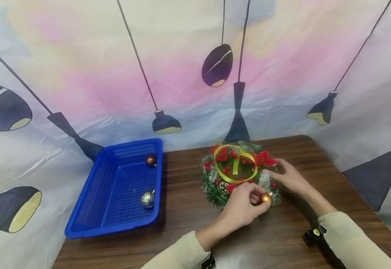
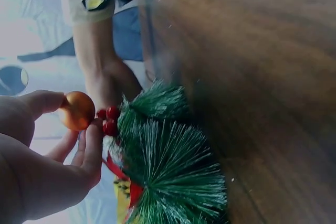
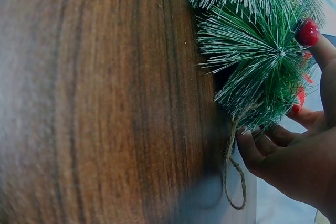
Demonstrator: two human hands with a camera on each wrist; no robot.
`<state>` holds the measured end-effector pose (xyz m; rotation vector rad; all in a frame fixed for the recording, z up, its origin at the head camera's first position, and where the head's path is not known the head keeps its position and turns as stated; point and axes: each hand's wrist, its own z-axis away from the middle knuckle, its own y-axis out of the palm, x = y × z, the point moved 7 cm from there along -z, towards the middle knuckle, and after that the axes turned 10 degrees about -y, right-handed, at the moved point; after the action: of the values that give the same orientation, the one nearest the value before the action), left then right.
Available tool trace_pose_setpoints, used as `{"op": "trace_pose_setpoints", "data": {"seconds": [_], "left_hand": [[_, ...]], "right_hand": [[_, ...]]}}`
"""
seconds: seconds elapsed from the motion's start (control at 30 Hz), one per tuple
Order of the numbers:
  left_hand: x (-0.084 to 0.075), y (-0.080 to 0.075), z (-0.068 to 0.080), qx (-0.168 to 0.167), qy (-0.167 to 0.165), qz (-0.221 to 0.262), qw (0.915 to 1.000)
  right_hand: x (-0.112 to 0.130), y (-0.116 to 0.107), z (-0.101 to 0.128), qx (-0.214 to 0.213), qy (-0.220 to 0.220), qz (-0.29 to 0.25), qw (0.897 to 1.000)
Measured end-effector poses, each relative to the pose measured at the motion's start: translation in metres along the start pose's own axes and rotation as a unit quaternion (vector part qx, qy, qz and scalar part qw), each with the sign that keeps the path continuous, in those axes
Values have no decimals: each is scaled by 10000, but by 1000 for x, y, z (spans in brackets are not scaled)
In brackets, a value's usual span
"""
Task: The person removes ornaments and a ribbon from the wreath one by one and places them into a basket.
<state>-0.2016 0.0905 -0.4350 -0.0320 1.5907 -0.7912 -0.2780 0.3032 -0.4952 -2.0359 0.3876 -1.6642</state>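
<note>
A gold Christmas ball (image 1: 266, 198) is pinched between the thumb and fingers of my left hand (image 1: 242, 205), just over the near right part of a green wreath (image 1: 215, 192). In the left wrist view the orange-gold ball (image 2: 79, 110) sits beside several red berries (image 2: 109, 121). My right hand (image 1: 291, 177) grips the wreath's right side, close to a red flower (image 1: 265, 158). The right wrist view has its thumb by a red berry (image 3: 307, 32) and its fingers bent at the frosted needles (image 3: 262, 56); some fingertips are hidden. A yellow ribbon (image 1: 254, 172) loops above the wreath.
On the left of the wooden table (image 1: 182, 224) stands a blue plastic basket (image 1: 91, 209). It holds a copper ball (image 1: 151, 160) and a silver ball (image 1: 147, 200). A twine loop (image 3: 236, 182) hangs off the wreath. Behind is a backdrop with printed lamps (image 1: 166, 122).
</note>
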Motion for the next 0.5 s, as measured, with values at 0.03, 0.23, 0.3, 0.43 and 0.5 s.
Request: {"op": "trace_pose_setpoints", "data": {"seconds": [0.03,0.23,0.3,0.43,0.5], "left_hand": [[-1,2,2,-37,67,-110,9999],[-1,14,8,-314,203,-462,9982],[0,16,10,-392,183,-503,9978],[3,18,14,-490,140,-454,9977],[2,17,16,-535,140,-388,9977]], "right_hand": [[-1,-1,0,-13,35,45,10000],[0,-2,1,-25,100,217,9997],[0,-1,1,4,87,196,9998],[1,-1,1,114,82,209,9997],[3,-2,-1,219,45,295,9993]]}}
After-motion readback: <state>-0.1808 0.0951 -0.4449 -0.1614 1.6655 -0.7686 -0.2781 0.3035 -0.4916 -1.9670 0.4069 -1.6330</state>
